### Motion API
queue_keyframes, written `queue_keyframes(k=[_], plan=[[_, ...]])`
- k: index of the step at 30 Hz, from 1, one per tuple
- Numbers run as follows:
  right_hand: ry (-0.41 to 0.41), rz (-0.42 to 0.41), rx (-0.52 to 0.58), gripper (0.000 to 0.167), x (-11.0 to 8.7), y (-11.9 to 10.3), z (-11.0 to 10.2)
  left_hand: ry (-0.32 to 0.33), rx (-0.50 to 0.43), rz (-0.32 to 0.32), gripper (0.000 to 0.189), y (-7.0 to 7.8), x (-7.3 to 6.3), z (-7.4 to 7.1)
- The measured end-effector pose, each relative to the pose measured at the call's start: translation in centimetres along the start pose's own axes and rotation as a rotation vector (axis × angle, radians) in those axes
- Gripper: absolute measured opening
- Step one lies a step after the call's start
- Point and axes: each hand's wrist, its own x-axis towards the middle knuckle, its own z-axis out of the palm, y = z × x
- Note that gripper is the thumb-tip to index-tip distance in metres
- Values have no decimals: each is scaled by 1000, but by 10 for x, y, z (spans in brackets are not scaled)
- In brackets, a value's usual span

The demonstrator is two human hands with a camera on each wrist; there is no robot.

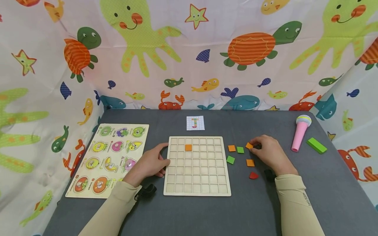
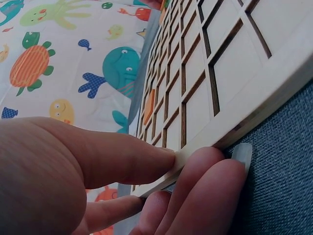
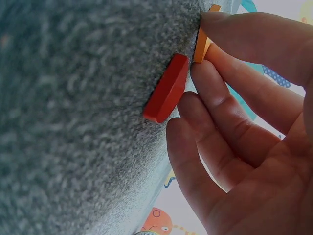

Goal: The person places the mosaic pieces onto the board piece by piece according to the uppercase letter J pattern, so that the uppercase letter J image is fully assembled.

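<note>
A pale wooden grid board (image 1: 197, 193) lies flat on the table, with one orange square tile (image 1: 188, 147) in its upper rows. My left hand (image 1: 151, 162) grips the board's left edge; the left wrist view shows the thumb on the rim and fingertips curled against its side. To the right of the board my right hand (image 1: 269, 153) pinches another orange tile (image 1: 249, 145) between thumb and forefinger. Nearer me are a loose orange tile (image 1: 250, 162) and a red piece (image 3: 167, 90), which sits close to the right hand's other fingers.
Beside the board lie a green tile (image 1: 240, 149), a second green tile (image 1: 230, 159) and an orange tile (image 1: 231, 148). A pattern card (image 1: 195, 123) is behind it. Leftward is a fruit picture board (image 1: 118, 131); rightward, a pink toy microphone (image 1: 300, 132) and green block (image 1: 316, 145).
</note>
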Motion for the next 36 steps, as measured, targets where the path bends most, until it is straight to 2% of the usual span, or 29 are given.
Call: queue_keyframes(k=[11,16,20,27,30,36], plan=[[-9,-11,-1,30,3,-2,-1,3,-20,-2,78,-3,3,-2],[8,-38,-2,30,3,-11,-1,-1,-42,7,78,-3,6,-2],[18,-84,0,29,10,-31,5,0,-46,0,79,-2,7,-3],[-7,-123,4,27,30,-83,25,3,-39,-8,79,-2,5,-4],[-21,-168,9,26,35,-103,35,4,-46,-3,79,-2,4,-4],[-47,-251,3,22,37,-127,51,2,-54,13,77,-2,2,-2]])
